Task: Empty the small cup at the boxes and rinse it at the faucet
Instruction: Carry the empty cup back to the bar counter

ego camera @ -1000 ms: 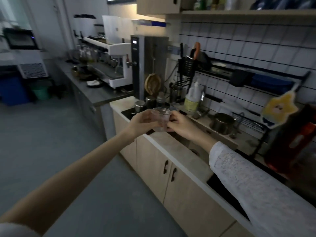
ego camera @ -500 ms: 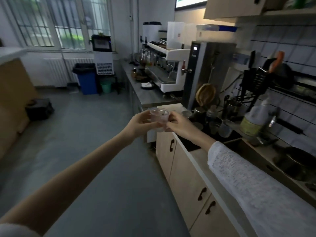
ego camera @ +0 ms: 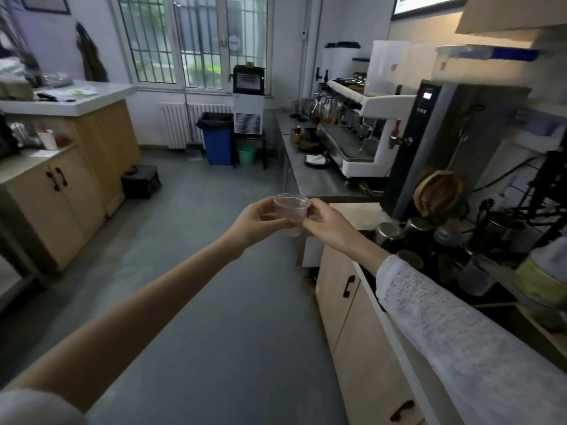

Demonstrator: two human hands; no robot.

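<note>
Pinching the small cup (ego camera: 291, 215) upright between both hands, left hand (ego camera: 257, 223) and right hand (ego camera: 326, 226), you are carrying it over the floor (ego camera: 196, 271). No boxes are showing; next, I think, you are needing to find them.

Grey floor (ego camera: 190, 302), barred windows (ego camera: 196, 41), wooden cabinets (ego camera: 55, 204).
</note>
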